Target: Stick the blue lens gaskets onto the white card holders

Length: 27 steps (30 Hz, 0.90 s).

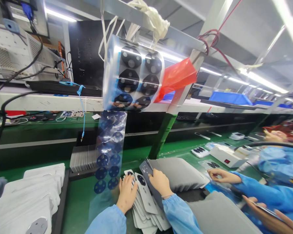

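Observation:
My left hand [127, 192] rests on top of a fanned pile of white phone back covers [146, 198], its fingers a little spread near a round black camera patch. Closed around the edge of a dark grey phone back cover [148, 172] is my right hand [161, 183]; this cover stands tilted beside the white pile, with small holes at its upper end. Left of my hands hangs a clear strip of round dark stickers [109, 159], fed from a large roll [136, 76] above. A stack of grey covers [178, 170] lies just behind my right hand.
More white covers [29, 198] lie in a black tray at the left. A rack of thin grey pieces [84, 159] stands behind. On the right, a co-worker's hand [222, 176] reaches near a white box [227, 156]; another hand holds a phone-like panel. A green-wrapped post [161, 136] rises ahead.

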{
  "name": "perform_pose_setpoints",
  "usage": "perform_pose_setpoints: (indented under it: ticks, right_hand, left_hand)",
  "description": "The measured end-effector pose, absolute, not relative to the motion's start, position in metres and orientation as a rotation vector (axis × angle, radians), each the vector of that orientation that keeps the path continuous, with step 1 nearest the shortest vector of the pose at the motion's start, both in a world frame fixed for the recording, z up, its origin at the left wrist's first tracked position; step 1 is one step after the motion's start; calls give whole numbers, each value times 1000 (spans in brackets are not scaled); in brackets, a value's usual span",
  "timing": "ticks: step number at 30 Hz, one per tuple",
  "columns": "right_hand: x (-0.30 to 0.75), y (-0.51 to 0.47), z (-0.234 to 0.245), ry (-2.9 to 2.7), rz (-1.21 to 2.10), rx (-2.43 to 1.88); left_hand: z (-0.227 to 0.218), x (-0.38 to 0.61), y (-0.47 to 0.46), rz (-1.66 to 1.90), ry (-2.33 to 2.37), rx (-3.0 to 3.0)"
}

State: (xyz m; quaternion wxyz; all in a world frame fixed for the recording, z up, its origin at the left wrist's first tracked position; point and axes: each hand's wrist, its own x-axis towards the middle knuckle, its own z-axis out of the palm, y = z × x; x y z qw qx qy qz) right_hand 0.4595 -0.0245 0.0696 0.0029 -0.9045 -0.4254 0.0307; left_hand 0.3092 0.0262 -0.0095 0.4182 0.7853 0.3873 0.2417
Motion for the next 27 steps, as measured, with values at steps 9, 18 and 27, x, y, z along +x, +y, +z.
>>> perform_pose_setpoints:
  ticks: [9, 18, 27]
  right_hand:
    - [443, -10, 45, -1320, 125, -2846]
    - [442, 14, 35, -1234, 119, -2864]
    - [465, 11, 59, -1282, 95, -2825]
  left_hand:
    - [-5, 307, 26, 565, 944, 1981]
    - [-8, 305, 26, 569, 953, 1970]
    - [-1, 301, 30, 592, 949, 1886]
